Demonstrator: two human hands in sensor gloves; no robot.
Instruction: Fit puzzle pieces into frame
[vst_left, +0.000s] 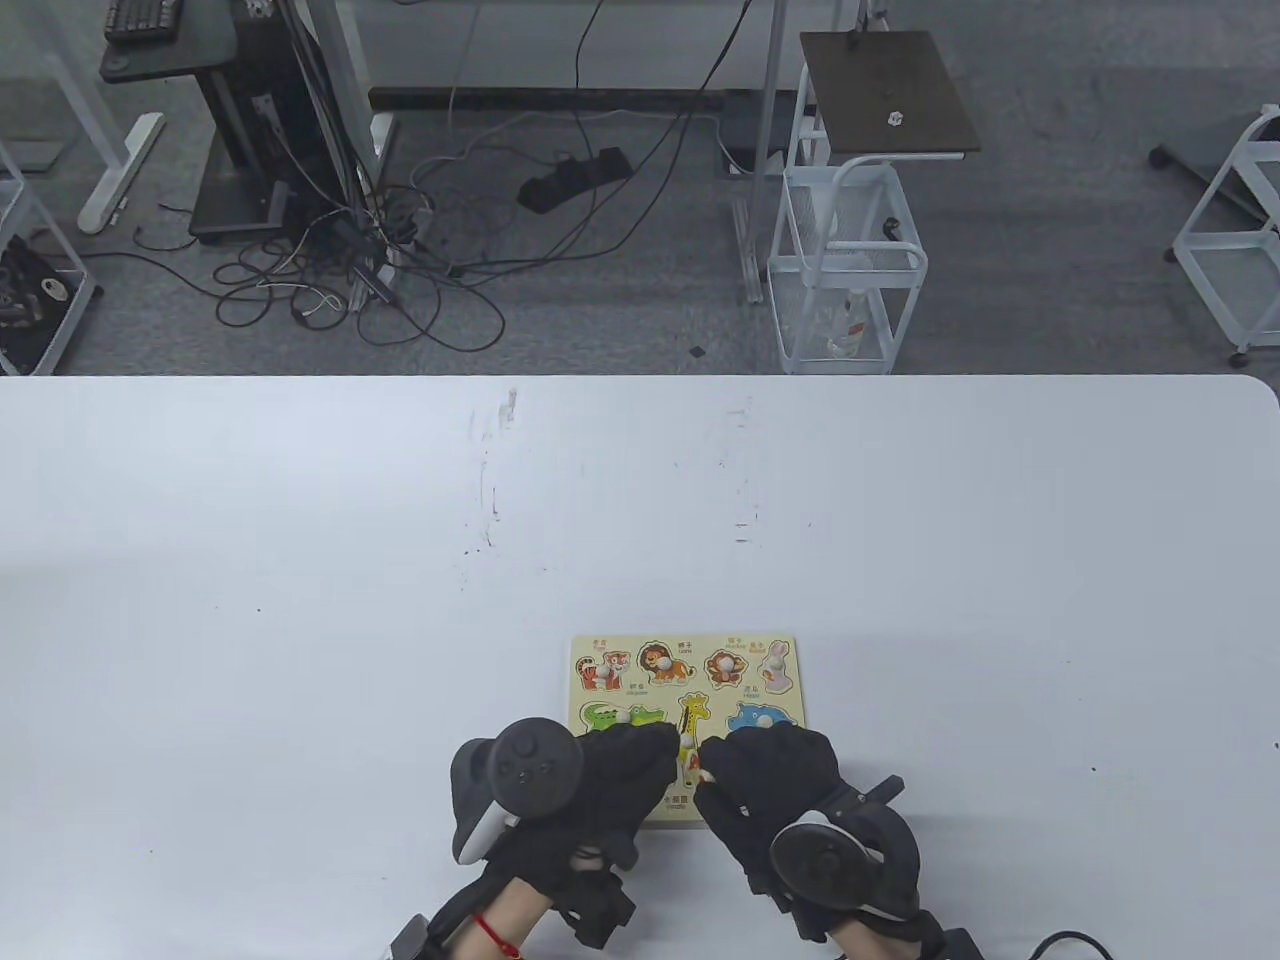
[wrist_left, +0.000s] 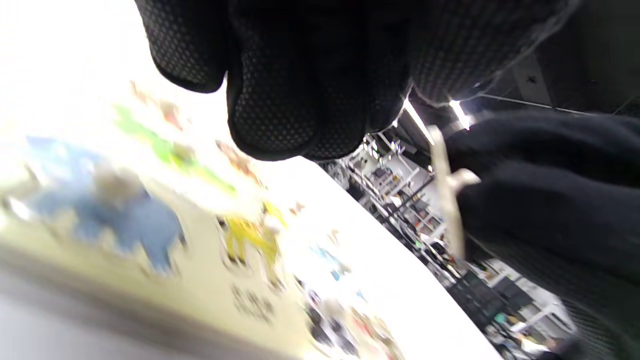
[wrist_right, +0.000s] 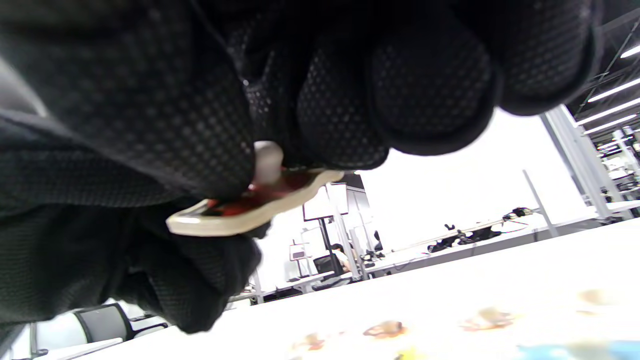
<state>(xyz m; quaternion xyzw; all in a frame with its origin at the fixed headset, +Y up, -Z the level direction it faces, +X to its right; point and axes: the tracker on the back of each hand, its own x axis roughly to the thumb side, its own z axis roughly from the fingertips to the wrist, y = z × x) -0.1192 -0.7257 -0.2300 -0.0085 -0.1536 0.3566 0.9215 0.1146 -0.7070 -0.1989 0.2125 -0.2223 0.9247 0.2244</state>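
The wooden puzzle frame (vst_left: 585, 645) lies flat near the table's front edge, with tiger, lion, monkey and rabbit pieces seated in its top row. A crocodile (vst_left: 610, 716), a giraffe (vst_left: 692, 715) and a blue hippo (vst_left: 757, 716) sit in the row below. My right hand (vst_left: 730, 770) pinches a thin wooden piece with a white knob and red paint (wrist_right: 260, 205) just above the frame's lower middle. The piece shows edge-on in the left wrist view (wrist_left: 447, 200). My left hand (vst_left: 640, 760) hovers over the frame's lower left with its fingers (wrist_left: 295, 100) curled down and empty. The hands hide the bottom row.
The white table (vst_left: 300, 600) spreads wide to the left, right and behind the frame. Beyond its far edge are the floor with cables, a white wire cart (vst_left: 845, 270) and desk legs.
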